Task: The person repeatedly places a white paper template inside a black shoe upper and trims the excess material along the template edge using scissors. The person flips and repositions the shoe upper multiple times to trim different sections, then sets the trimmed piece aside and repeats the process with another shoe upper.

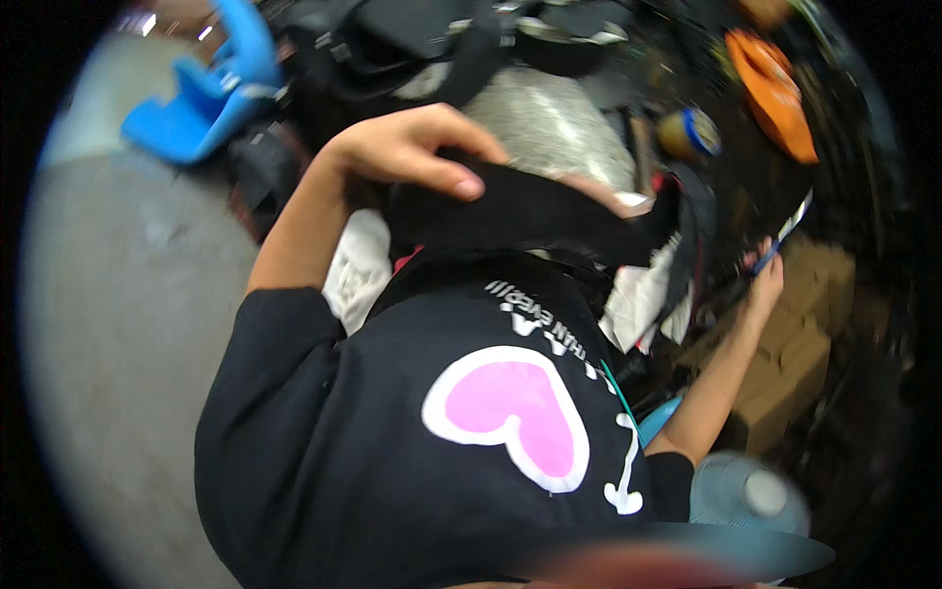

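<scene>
My left hand (422,152) grips a wide black curved strip (520,211), its thumb on top and its other fingers partly hidden. The strip lies across my front, bending toward the right. Out to the right, my right hand (765,277) is closed around the blue handle of a bladed tool (790,228). Its narrow shiny blade points up and away from me; blur hides whether it is scissors or a knife. White cloth (355,270) shows beneath my left forearm, and a white and black fabric piece (643,294) lies below the strip's right end.
A clear plastic-wrapped bundle (549,123) lies beyond the strip, with black pieces (407,29) behind it. A blue molded piece (211,103) is at far left. Rightward are a blue-lidded jar (690,133), an orange piece (770,93), cardboard boxes (795,363) and a fan (751,496).
</scene>
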`<state>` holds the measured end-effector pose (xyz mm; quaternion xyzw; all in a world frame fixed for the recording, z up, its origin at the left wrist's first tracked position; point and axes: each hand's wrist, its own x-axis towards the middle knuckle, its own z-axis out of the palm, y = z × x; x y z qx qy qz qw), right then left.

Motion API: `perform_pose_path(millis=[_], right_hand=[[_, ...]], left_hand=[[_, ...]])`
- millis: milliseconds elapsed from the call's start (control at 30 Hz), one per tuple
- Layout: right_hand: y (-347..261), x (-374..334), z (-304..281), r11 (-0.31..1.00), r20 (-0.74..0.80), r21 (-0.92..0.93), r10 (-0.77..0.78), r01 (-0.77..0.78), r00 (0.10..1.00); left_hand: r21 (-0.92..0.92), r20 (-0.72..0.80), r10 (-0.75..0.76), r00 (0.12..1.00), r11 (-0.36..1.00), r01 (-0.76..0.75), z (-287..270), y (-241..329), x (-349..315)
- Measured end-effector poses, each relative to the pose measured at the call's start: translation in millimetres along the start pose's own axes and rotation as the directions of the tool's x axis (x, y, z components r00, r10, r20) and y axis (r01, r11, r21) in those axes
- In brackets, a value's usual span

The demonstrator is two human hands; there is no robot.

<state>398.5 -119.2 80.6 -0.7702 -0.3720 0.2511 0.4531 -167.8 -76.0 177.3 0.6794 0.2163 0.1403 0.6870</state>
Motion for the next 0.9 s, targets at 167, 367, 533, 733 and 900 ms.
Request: perform_pose_path(millis=[167,367,533,733,900], right_hand=[[106,72,-11,0.921,0.197,-0.368,0.214,-0.13,0.957],[157,94,0,0.671,0.178,-0.732,0.023,0.117,0.984],[173,101,-1,0.844,0.207,-0.534,0.193,-0.054,0.959],[188,108,-20,0.81,0.272,-0.582,0.119,0.065,0.955],[178,95,-29,0.813,0.24,-0.581,0.217,-0.039,0.946]], left_hand=[[0.331,-0.478,0.032,0.878,0.932,0.146,33,9,-53],[-0.173,-0.924,-0.006,0.383,0.899,-0.403,48,-34,-171],[-0.289,-0.928,0.024,0.371,0.584,-0.759,31,-132,-302],[-0.302,-0.681,-0.662,-0.312,0.643,-0.704,40,-288,-360],[-0.405,-0.628,-0.678,-0.382,0.704,-0.583,33,-348,-351]])
